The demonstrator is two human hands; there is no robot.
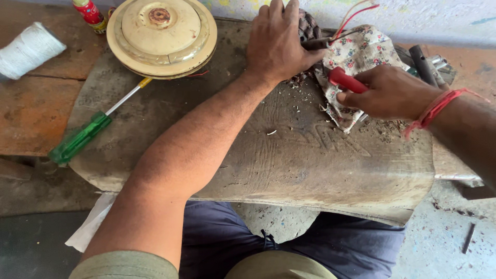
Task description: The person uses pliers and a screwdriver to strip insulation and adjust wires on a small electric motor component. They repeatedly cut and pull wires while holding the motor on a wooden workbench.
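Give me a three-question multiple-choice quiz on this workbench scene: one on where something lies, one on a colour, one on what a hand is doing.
1. Where does the green-handled screwdriver lie?
A. left of the person's arm
B. on the floral cloth
C. on the round cover

2. What colour is the handle in the right hand?
A. blue
B. red
C. yellow

3. The left hand is:
A. hanging free
B. holding the white spool
C. pressing down on the wound part

Answers: 1 A, it rests at the board's left edge. 2 B, the red tool handle shows between the fingers. 3 C, the palm covers the wound part.

A green-handled screwdriver (88, 132) lies at the wooden board's (310, 165) left edge, below a round cream metal cover (161, 36). A white thread spool (28, 49) and red bottle (90, 13) sit beyond the top-left corner.
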